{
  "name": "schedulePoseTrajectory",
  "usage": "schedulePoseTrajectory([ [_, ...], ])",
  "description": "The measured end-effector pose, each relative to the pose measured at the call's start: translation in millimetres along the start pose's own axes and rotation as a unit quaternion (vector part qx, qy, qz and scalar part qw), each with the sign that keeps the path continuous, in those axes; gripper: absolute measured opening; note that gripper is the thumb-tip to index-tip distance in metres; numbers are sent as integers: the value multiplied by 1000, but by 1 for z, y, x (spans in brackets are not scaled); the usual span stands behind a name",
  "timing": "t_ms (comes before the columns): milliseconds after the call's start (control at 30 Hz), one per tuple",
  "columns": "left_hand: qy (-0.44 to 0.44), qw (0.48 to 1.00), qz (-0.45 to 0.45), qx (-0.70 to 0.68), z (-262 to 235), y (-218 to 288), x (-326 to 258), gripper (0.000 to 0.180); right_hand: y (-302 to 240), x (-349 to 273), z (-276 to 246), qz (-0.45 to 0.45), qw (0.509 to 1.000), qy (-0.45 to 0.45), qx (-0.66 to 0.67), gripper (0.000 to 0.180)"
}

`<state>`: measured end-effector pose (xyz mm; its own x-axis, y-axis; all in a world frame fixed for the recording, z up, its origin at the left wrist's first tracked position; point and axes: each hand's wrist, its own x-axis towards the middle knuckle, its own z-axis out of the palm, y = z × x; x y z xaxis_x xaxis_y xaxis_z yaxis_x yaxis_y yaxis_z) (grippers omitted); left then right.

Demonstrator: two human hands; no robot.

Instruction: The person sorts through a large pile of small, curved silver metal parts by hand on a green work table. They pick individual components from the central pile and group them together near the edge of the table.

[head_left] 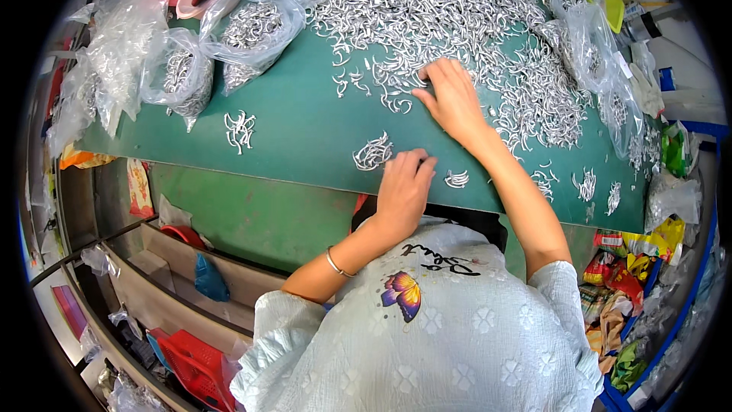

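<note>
Sorting looks barely begun: left hand cupped over a small bunch, right hand spread flat on the huge metal-hook pile; several bunches done.

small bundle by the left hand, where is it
In the head view, the small bundle lies on the green table, just left of the left hand fingertips, below the big pile.
</note>
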<state>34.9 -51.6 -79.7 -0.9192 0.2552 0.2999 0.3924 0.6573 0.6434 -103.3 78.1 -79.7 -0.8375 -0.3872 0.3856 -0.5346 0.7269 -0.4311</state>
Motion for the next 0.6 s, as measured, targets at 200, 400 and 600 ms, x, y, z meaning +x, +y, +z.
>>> schedulePoseTrajectory([
  [200, -7, 999, -1, -53, -2, 1, -3, 29, -4, -12, -34, -37, 994, -103, -18, 9],
  [400, -3, 999, 3, -48, -4, 2, -3, 34, 3, -26, -52, 4, 992, -114, 59, 4],
  [600, 8, 997, -20, -77, -1, -2, -5, 37, -12, -39, -61, -36, 974, -195, 112, 7],
])
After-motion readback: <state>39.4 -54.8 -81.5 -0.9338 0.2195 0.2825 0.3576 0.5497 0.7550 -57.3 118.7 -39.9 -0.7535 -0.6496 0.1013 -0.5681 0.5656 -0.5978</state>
